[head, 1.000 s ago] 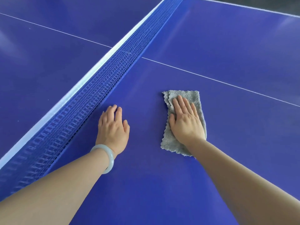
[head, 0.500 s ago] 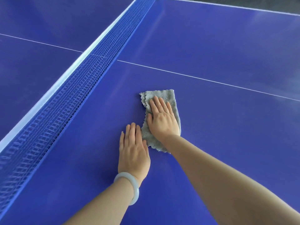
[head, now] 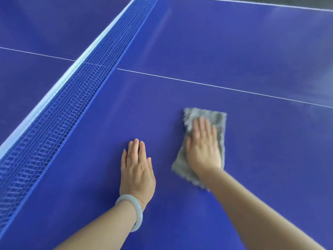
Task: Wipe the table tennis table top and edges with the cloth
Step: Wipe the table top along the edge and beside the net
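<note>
Right hand (head: 203,152) pressing flat on cloth (head: 217,120), left hand (head: 137,170) flat on table (head: 252,51), net (head: 72,114) well apart

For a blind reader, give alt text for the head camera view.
A right hand presses a grey cloth flat on a blue table tennis table, while the left hand, wearing a pale bangle, rests flat beside it. The net runs at left.

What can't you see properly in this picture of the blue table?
Head view:
- Middle of the cloth: hidden under the right hand.
- Right hand's fingertips and the cloth's edges: blurred.
- Near edges of the table: cut off by the frame.
- Dust on the table: too small to tell.
- Palm of the left hand: faces down, hidden.
</note>
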`<state>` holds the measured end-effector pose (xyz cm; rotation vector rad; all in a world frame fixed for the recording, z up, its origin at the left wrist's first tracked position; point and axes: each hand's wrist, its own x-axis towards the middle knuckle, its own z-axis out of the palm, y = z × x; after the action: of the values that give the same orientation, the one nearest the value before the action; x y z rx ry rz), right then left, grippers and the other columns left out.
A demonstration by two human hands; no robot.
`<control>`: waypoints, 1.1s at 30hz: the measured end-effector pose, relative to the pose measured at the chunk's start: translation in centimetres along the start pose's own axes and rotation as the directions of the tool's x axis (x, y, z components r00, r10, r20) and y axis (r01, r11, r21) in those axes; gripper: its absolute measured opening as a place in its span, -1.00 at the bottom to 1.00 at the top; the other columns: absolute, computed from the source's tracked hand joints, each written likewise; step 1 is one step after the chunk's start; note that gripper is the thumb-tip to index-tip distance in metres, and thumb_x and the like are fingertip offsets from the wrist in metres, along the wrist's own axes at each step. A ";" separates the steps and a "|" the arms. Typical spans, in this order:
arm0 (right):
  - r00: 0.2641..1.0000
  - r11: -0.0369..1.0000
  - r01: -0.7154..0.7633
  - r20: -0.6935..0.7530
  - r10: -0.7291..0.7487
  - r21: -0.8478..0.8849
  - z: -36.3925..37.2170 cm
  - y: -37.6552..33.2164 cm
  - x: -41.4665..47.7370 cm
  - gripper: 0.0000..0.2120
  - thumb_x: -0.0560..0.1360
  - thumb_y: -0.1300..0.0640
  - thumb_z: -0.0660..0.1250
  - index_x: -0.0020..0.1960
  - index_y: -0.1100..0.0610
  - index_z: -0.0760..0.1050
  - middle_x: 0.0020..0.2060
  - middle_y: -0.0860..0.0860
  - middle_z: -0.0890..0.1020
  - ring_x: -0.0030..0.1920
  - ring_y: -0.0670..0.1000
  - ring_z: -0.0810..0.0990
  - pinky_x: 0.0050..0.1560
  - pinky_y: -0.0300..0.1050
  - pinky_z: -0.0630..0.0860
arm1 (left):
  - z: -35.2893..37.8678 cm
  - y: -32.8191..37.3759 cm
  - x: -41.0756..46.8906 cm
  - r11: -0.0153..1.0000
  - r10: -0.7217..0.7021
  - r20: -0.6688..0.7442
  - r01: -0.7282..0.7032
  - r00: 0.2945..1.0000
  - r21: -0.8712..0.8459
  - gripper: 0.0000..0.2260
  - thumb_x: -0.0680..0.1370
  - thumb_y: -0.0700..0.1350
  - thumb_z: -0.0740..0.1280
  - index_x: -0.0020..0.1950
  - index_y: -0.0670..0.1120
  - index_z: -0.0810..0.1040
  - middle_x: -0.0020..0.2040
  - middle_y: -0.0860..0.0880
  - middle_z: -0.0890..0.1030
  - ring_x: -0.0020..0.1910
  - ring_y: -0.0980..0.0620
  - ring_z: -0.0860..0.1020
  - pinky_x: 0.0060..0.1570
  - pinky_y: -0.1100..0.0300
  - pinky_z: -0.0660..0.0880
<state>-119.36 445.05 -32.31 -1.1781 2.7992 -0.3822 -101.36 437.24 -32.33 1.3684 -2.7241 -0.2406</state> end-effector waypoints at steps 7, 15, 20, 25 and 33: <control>0.864 0.873 0.487 0.137 -0.484 0.014 -2.4 6.6 -2.0 -0.48 0.62 -0.03 0.07 0.58 -0.01 0.20 0.56 -0.08 0.21 0.58 -0.04 0.11 0.58 -0.01 0.02 | 0.2 0.0 0.1 1.000 -0.001 -0.001 0.001 1.000 0.001 -0.46 0.62 -0.03 -0.11 0.54 -0.22 0.25 0.55 -0.15 0.23 0.55 -0.11 0.18 0.52 -0.07 0.13; 1.000 1.000 0.017 -0.021 -0.017 0.024 0.9 -1.4 1.4 -0.43 0.65 0.01 -0.03 0.61 0.14 0.03 0.61 0.04 0.06 0.61 0.03 -0.07 0.59 0.00 -0.18 | 0.1 0.2 0.1 1.000 -0.009 0.000 0.009 1.000 -0.003 -0.53 0.64 -0.11 0.05 0.55 -0.21 0.23 0.56 -0.14 0.21 0.56 -0.09 0.15 0.53 -0.05 0.10; 0.807 0.820 0.567 0.145 -0.572 0.077 -0.5 1.5 -0.1 -0.46 0.62 -0.06 0.01 0.58 0.02 0.20 0.57 -0.06 0.20 0.58 -0.04 0.08 0.59 -0.02 -0.04 | 0.2 0.1 0.2 1.000 -0.017 -0.002 0.017 1.000 -0.011 -0.53 0.64 -0.12 0.01 0.55 -0.20 0.23 0.57 -0.12 0.20 0.56 -0.08 0.15 0.54 -0.03 0.09; 0.998 0.999 -0.044 -0.041 0.045 0.023 -3.1 9.7 7.7 -0.49 0.65 0.03 0.07 0.59 0.06 0.17 0.58 0.00 0.17 0.59 0.01 0.06 0.58 -0.06 -0.11 | 0.2 0.1 0.2 1.000 -0.016 -0.001 0.016 1.000 -0.010 -0.47 0.62 -0.05 -0.14 0.56 -0.19 0.20 0.58 -0.11 0.16 0.58 -0.07 0.09 0.55 -0.02 0.03; 0.979 0.980 0.181 0.078 -0.187 0.078 0.6 -3.2 9.1 -0.47 0.66 0.03 -0.02 0.61 0.07 0.05 0.61 -0.03 0.06 0.60 0.01 -0.07 0.58 0.00 -0.20 | 0.1 0.3 0.2 1.000 -0.021 -0.007 0.021 1.000 -0.003 -0.44 0.60 -0.05 -0.19 0.57 -0.18 0.16 0.59 -0.10 0.14 0.58 -0.04 0.07 0.56 0.04 0.00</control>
<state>-123.39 436.29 -31.88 -1.4070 2.5914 -0.4292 -101.72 437.28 -32.35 1.3954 -2.7037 -0.2413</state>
